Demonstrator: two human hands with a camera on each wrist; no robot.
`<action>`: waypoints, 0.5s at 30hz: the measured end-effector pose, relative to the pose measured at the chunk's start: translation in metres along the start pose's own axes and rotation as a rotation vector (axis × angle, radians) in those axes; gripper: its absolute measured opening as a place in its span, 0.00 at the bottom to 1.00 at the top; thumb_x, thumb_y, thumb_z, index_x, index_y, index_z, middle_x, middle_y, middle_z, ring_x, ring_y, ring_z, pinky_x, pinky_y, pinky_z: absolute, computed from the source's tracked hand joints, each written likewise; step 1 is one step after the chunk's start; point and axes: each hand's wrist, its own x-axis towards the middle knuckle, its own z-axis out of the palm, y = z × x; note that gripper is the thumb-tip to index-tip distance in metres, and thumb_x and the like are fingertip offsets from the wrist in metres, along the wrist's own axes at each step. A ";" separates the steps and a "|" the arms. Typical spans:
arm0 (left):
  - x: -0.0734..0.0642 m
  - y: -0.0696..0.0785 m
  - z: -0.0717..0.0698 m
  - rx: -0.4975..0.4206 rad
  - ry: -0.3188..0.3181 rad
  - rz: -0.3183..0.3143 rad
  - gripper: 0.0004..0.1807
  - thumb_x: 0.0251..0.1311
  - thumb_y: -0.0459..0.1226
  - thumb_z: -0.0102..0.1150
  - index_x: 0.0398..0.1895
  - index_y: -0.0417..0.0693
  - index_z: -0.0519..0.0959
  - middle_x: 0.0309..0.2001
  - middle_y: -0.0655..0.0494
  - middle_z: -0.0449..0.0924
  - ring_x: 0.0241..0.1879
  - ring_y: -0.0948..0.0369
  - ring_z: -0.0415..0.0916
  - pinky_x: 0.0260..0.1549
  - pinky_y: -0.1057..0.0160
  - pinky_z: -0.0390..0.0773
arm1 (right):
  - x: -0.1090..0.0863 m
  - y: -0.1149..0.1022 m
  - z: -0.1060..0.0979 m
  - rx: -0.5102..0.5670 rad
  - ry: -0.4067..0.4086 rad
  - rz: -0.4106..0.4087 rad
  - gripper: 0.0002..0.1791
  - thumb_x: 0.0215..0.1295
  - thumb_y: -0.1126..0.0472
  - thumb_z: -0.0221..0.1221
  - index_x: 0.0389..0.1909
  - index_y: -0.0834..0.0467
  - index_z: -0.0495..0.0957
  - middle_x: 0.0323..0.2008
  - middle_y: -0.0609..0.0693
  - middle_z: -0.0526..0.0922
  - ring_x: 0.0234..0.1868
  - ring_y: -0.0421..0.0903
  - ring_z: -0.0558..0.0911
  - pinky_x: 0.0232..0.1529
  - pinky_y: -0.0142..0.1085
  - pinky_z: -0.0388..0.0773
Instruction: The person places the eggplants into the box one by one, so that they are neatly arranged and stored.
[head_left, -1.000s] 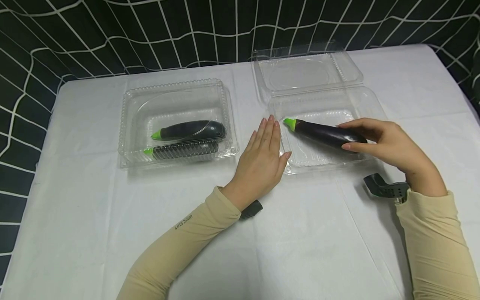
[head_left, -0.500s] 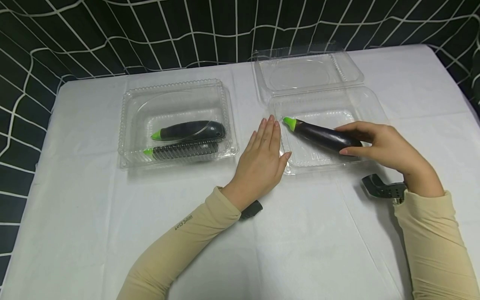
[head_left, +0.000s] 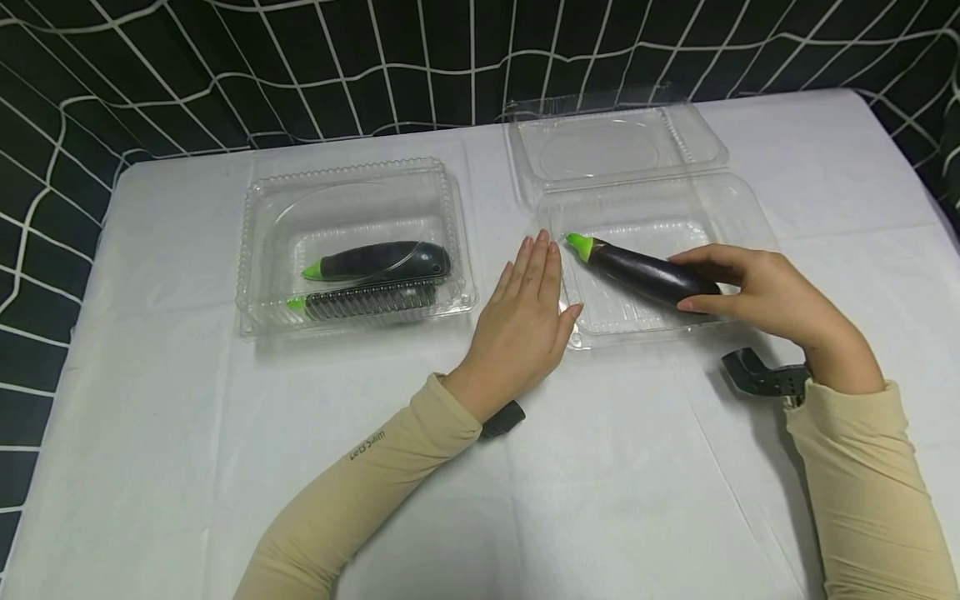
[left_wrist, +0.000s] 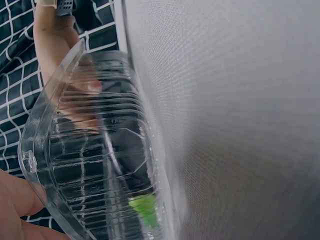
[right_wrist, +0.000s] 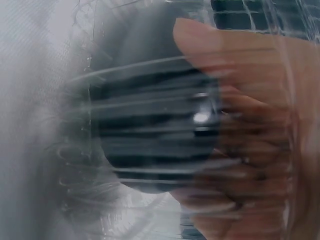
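In the head view, my right hand (head_left: 776, 292) holds a dark purple eggplant (head_left: 637, 271) by its thick end, thumb on the near side and fingers on the far side. The eggplant lies slanted in the base of an open clear plastic clamshell box (head_left: 626, 333), its green stem end toward the left wall. Flat, with straight fingers, my left hand (head_left: 521, 321) rests against that box's left side. The left wrist view shows the eggplant (left_wrist: 125, 145) through the ribbed wall. Through clear plastic, the right wrist view shows the eggplant's rounded end (right_wrist: 155, 135) in the fingers.
A closed clear clamshell box (head_left: 352, 192) stands to the left, with two dark eggplants (head_left: 386, 261) inside. The open box's lid (head_left: 600, 146) is folded back toward the far table edge. White cloth (head_left: 150, 417) covers the table, and a dark curtain with white netting (head_left: 450, 75) hangs behind.
My right hand has shifted slightly left with the eggplant, whose stem end has edged up and left. The left hand and both boxes have stayed in place.
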 end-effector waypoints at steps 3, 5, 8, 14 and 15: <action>0.000 0.000 -0.001 -0.003 -0.002 0.003 0.35 0.72 0.47 0.39 0.70 0.29 0.50 0.72 0.37 0.44 0.73 0.50 0.35 0.69 0.56 0.45 | -0.001 0.000 -0.001 -0.007 0.001 0.011 0.25 0.52 0.63 0.69 0.53 0.58 0.77 0.50 0.60 0.80 0.42 0.21 0.69 0.42 0.13 0.61; 0.000 0.000 -0.001 -0.003 0.002 0.007 0.35 0.72 0.47 0.39 0.70 0.28 0.50 0.72 0.37 0.44 0.73 0.50 0.36 0.69 0.56 0.46 | -0.001 -0.001 -0.002 0.005 0.008 0.018 0.25 0.53 0.62 0.69 0.54 0.58 0.77 0.49 0.60 0.80 0.42 0.20 0.69 0.42 0.13 0.61; 0.001 0.000 -0.002 -0.003 0.009 0.012 0.35 0.72 0.47 0.39 0.70 0.28 0.51 0.72 0.37 0.45 0.73 0.50 0.37 0.69 0.55 0.47 | -0.001 -0.002 -0.003 0.039 0.029 0.034 0.24 0.54 0.62 0.69 0.54 0.58 0.77 0.50 0.57 0.79 0.43 0.19 0.71 0.43 0.13 0.63; 0.001 -0.001 -0.001 -0.021 0.010 0.010 0.34 0.72 0.47 0.39 0.70 0.28 0.51 0.72 0.37 0.45 0.73 0.50 0.37 0.69 0.56 0.46 | -0.003 -0.003 -0.004 0.138 0.055 0.056 0.23 0.56 0.62 0.67 0.54 0.58 0.77 0.51 0.45 0.80 0.46 0.23 0.74 0.45 0.16 0.68; 0.000 -0.001 0.000 -0.028 0.007 0.009 0.34 0.72 0.47 0.39 0.70 0.28 0.51 0.72 0.37 0.45 0.73 0.50 0.37 0.69 0.56 0.46 | -0.003 -0.002 -0.005 0.151 0.057 0.057 0.23 0.57 0.62 0.66 0.55 0.59 0.77 0.51 0.44 0.80 0.47 0.24 0.74 0.45 0.16 0.68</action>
